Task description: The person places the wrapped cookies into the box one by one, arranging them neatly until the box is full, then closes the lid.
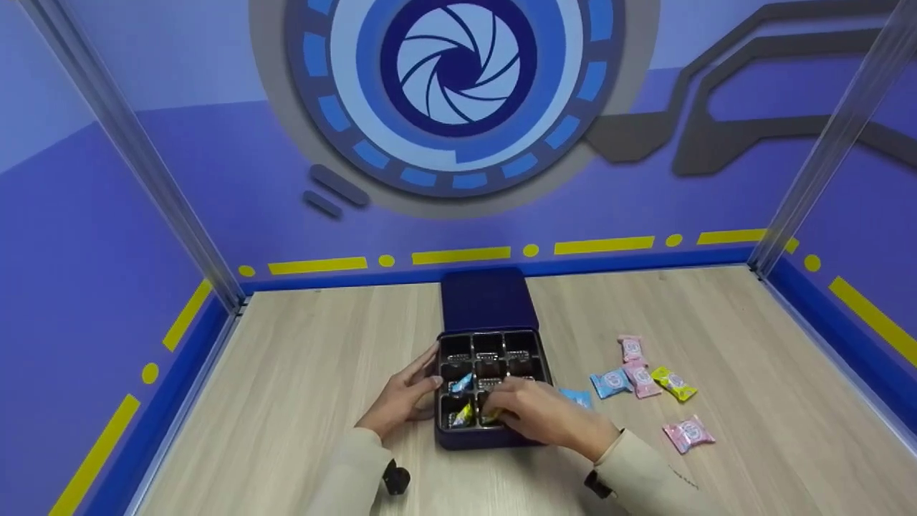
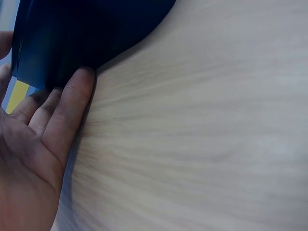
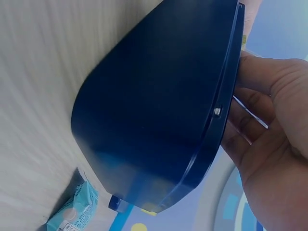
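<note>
A dark blue tin box [image 1: 487, 438] stands with its lid [image 1: 489, 301] folded back, a black divided tray inside. My left hand [image 1: 402, 398] rests along the box's left side, thumb at the rim; in the left wrist view its fingers [image 2: 65, 113] lie fairly straight against the wall. My right hand [image 1: 534, 414] reaches over the front right, fingertips bent down into the front middle compartment, pinching a yellow wrapped candy [image 1: 491, 415] mostly hidden beneath them. One blue candy [image 1: 462, 383] lies in the left middle compartment, and another yellow candy [image 1: 464, 414] in the front left one.
Right of the box lie loose wrapped candies: a blue one [image 1: 577, 398] partly behind my right hand, another blue [image 1: 610, 383], a yellow [image 1: 673, 385], and pink ones [image 1: 642, 380], one nearest me [image 1: 689, 434]. Patterned panels [image 1: 458, 236] enclose the wooden table [image 1: 315, 337].
</note>
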`<state>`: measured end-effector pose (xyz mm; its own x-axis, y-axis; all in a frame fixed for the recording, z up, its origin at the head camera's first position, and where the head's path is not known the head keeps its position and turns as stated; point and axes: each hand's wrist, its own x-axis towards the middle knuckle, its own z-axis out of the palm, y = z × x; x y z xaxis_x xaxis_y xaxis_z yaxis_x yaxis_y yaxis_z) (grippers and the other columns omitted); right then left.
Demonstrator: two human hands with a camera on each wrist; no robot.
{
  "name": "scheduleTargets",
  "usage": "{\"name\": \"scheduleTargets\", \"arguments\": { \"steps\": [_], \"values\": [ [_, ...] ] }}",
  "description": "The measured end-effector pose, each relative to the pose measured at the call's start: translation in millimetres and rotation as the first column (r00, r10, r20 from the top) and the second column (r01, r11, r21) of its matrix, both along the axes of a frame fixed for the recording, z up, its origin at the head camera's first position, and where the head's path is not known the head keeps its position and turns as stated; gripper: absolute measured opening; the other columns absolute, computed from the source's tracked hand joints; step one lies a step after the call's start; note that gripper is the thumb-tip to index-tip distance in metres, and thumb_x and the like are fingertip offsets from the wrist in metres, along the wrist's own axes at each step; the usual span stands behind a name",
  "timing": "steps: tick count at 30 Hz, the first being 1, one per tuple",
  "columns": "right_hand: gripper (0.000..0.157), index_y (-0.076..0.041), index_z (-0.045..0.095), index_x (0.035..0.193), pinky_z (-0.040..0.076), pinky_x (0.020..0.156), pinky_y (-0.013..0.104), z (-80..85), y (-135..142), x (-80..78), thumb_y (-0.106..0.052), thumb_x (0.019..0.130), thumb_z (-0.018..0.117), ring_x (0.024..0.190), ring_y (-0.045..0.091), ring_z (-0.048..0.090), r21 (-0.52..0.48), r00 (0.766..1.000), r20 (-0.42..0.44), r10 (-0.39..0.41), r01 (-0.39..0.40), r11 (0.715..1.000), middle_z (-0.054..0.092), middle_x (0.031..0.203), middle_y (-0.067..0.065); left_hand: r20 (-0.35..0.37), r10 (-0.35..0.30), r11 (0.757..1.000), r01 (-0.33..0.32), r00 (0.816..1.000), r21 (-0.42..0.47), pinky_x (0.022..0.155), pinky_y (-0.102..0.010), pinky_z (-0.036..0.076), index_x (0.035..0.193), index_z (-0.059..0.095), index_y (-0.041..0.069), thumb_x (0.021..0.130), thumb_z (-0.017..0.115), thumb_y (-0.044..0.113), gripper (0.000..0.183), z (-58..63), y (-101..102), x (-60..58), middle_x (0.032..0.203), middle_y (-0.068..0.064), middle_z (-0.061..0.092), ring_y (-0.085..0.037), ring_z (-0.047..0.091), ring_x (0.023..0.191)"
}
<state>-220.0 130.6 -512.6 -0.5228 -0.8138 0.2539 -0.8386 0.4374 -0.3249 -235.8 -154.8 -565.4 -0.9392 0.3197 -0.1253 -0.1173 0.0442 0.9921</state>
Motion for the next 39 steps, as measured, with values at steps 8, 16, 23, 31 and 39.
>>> {"name": "scheduleTargets", "arguments": {
  "steps": [8, 16, 23, 31, 39],
  "values": [
    [0.019, -0.011, 0.080, 0.109, 0.060, 0.091, 0.032, -1.9, 0.5, 0.4, 0.002, 0.096, 0.075, 0.103, 0.015, 0.071, -0.010, 1.000, -0.004, -0.011, 0.011, 1.000, 0.076, 0.111, -0.001, -0.013, 0.006, 1.000, -0.006, 1.000, -0.007, 0.097, -0.058, 0.057, 0.169, 0.032, 0.031, 0.108, 0.064, 0.028, 0.069, -0.9, 0.3, -0.8, 0.173, -0.021, 0.021, -0.045, 0.040, 0.148],
    [0.020, -0.011, 0.080, 0.108, 0.060, 0.091, 0.032, -2.1, 0.0, 0.7, 0.003, 0.095, 0.076, 0.104, 0.014, 0.071, -0.014, 1.000, -0.001, -0.012, 0.012, 1.000, 0.076, 0.110, -0.002, -0.001, 0.000, 1.000, 0.000, 1.000, -0.016, 0.098, -0.058, 0.056, 0.169, 0.031, 0.031, 0.109, 0.064, 0.028, 0.069, 0.5, 0.2, -0.3, 0.174, -0.019, 0.020, -0.046, 0.037, 0.150],
    [0.019, -0.010, 0.080, 0.108, 0.060, 0.090, 0.033, -1.5, -0.9, 0.3, 0.003, 0.095, 0.076, 0.103, 0.014, 0.072, -0.010, 1.000, -0.016, -0.005, 0.005, 1.000, 0.077, 0.109, -0.001, 0.005, -0.001, 1.000, 0.001, 1.000, -0.031, 0.098, -0.061, 0.055, 0.170, 0.030, 0.030, 0.109, 0.064, 0.028, 0.070, 0.9, 0.7, -1.9, 0.175, -0.019, 0.016, -0.048, 0.033, 0.152],
    [0.018, -0.011, 0.080, 0.107, 0.060, 0.092, 0.032, -1.4, -0.1, 1.0, 0.002, 0.095, 0.077, 0.104, 0.014, 0.071, 0.001, 1.000, -0.019, -0.011, 0.011, 1.000, 0.076, 0.110, 0.000, -0.003, -0.001, 0.999, 0.001, 1.000, -0.039, 0.098, -0.060, 0.055, 0.170, 0.030, 0.030, 0.109, 0.063, 0.029, 0.069, 2.3, 0.6, -0.2, 0.174, -0.020, 0.018, -0.047, 0.035, 0.150],
    [0.019, -0.011, 0.081, 0.104, 0.060, 0.085, 0.029, -4.1, 0.5, 0.3, 0.004, 0.092, 0.080, 0.099, 0.014, 0.068, -0.038, 0.996, -0.091, 0.007, -0.011, 0.999, 0.075, 0.108, -0.001, 0.000, -0.001, 1.000, 0.001, 1.000, -0.022, 0.098, -0.062, 0.055, 0.170, 0.031, 0.029, 0.109, 0.063, 0.026, 0.069, 0.5, 0.5, -1.7, 0.174, -0.020, 0.017, -0.048, 0.034, 0.151]
  ]
}}
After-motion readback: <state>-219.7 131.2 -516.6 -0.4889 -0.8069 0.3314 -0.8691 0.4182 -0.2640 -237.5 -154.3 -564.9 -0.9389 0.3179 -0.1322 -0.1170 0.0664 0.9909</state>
